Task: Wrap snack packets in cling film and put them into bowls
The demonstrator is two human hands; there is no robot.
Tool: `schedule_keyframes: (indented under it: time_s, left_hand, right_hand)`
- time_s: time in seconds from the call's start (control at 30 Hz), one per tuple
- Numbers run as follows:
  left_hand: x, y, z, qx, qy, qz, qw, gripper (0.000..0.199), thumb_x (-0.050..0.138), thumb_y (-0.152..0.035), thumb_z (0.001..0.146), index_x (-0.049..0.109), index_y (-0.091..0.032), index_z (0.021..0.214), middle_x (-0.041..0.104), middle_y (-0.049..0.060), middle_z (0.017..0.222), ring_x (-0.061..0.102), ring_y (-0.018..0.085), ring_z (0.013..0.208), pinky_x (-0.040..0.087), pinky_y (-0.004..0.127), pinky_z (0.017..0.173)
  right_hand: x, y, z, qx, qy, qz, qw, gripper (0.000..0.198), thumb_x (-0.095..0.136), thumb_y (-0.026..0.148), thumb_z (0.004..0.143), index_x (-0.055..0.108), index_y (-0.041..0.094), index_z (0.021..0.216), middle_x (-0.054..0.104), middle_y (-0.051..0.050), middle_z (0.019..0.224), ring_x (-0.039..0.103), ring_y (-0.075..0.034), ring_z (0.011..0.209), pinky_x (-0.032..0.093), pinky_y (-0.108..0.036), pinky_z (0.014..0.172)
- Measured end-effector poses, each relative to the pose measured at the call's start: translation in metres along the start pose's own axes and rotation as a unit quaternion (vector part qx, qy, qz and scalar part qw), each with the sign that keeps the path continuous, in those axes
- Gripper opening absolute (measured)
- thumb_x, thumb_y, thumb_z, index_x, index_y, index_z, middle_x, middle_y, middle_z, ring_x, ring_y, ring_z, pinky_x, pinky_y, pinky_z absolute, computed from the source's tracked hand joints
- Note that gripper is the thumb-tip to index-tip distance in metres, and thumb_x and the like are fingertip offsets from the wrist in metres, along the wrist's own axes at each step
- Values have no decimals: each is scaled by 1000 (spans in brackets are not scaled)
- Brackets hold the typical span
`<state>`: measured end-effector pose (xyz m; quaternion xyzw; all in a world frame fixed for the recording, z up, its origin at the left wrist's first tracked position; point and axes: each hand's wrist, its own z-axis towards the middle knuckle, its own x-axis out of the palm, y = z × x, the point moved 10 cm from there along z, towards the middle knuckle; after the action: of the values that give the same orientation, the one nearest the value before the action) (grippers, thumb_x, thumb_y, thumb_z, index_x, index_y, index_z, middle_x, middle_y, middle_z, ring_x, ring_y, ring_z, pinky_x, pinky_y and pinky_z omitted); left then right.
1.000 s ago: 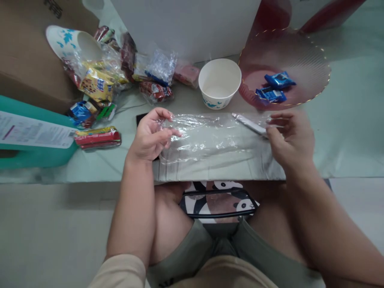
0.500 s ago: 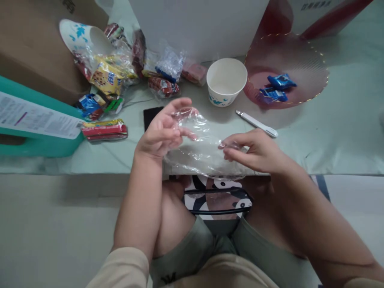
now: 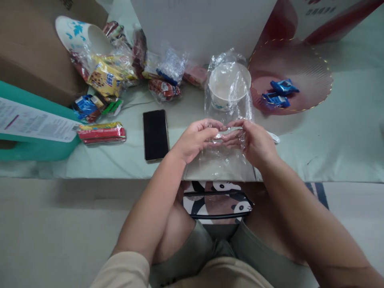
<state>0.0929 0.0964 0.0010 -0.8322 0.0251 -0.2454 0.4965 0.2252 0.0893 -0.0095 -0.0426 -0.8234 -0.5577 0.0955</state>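
Observation:
My left hand point(image 3: 198, 138) and my right hand point(image 3: 256, 144) meet over the table's front part, both closed on a clear plastic bag point(image 3: 223, 164). The bag is spread long, one end hanging toward the table edge and the other reaching forward across a white paper cup point(image 3: 225, 86). Through the film the cup shows upright and holding nothing; I cannot tell whether the film touches it. A white utility knife point(image 3: 274, 137) lies mostly hidden behind my right hand. Left of my left hand rests a black phone point(image 3: 155, 135).
Wrapped snacks point(image 3: 105, 78) are heaped at the left by a tipped paper cup point(image 3: 78, 35), a cardboard box point(image 3: 39, 48) and a teal container point(image 3: 64, 150). A pink scalloped dish point(image 3: 312, 94) at the right holds blue packets point(image 3: 283, 86). A white box point(image 3: 204, 28) stands behind.
My left hand has moved right, toward my right hand, uncovering the phone. The bag, bunched low before, now stretches forward over the cup. My right hand has shifted slightly and covers most of the knife.

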Motion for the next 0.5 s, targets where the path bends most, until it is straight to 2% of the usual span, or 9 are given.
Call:
schedule_keyframes:
  time_s: [0.03, 0.07, 0.13, 0.2, 0.3, 0.37, 0.43, 0.5]
  left_hand:
    - [-6, 1, 0, -13, -32, 24, 999, 9, 65, -16, 83, 68, -16, 92, 75, 5, 99, 72, 13, 83, 58, 25, 72]
    - [-11, 0, 0, -24, -58, 44, 997, 9, 60, -11, 84, 67, -15, 87, 74, 4, 91, 71, 11, 73, 55, 22, 65]
    - [-19, -1, -2, -36, -89, 81, 992, 15, 53, -6, 85, 64, -15, 81, 72, 2, 79, 66, 8, 58, 49, 19, 55]
    - [-24, -3, -3, -34, -101, 106, 989, 16, 53, -5, 85, 65, -16, 84, 72, 1, 74, 62, 7, 51, 45, 19, 49]
    - [-21, -2, -3, -31, -71, 137, 988, 25, 58, -10, 86, 67, -20, 107, 71, -1, 69, 64, 11, 49, 43, 20, 45]
    - [-15, -2, -2, -13, -37, 146, 989, 34, 59, -14, 87, 65, -24, 118, 65, -5, 59, 62, 12, 46, 44, 20, 44]
    - [-11, -4, 0, 15, -15, 136, 991, 29, 59, -16, 87, 66, -24, 114, 59, -7, 55, 58, 10, 42, 45, 20, 44]
    - [-11, -5, 1, 38, -2, 116, 993, 18, 59, -19, 87, 68, -21, 103, 62, -6, 59, 57, 9, 42, 47, 20, 45]
  right_hand:
    - [-3, 0, -1, 1, -2, -12, 1000, 44, 63, 64, 85, 63, 21, 97, 68, -3, 66, 70, -19, 63, 58, -32, 61]
    - [-5, -1, -1, 3, -5, -22, 1000, 44, 62, 64, 85, 63, 21, 97, 69, -3, 67, 69, -18, 62, 58, -32, 60]
    - [-11, -4, -1, 16, -11, -40, 999, 39, 65, 58, 85, 63, 20, 96, 68, -3, 66, 67, -16, 58, 56, -30, 57]
    - [-14, -8, -2, 32, -12, -52, 998, 33, 69, 48, 82, 63, 20, 99, 68, -2, 68, 66, -15, 57, 54, -28, 54]
    - [-15, -9, -2, 23, -9, -78, 997, 36, 71, 35, 79, 63, 23, 111, 71, -2, 86, 64, -13, 57, 50, -26, 50]
    - [-17, -1, -2, -22, -25, -99, 995, 33, 70, 29, 77, 66, 24, 110, 72, -3, 102, 56, -7, 51, 44, -24, 46]
    - [-20, 9, -2, -82, -47, -104, 990, 20, 69, 26, 76, 68, 23, 96, 71, -3, 113, 47, -2, 47, 39, -23, 45]
    - [-23, 17, -3, -134, -63, -82, 986, 9, 69, 26, 76, 66, 22, 84, 69, -2, 118, 42, -1, 48, 37, -23, 45]
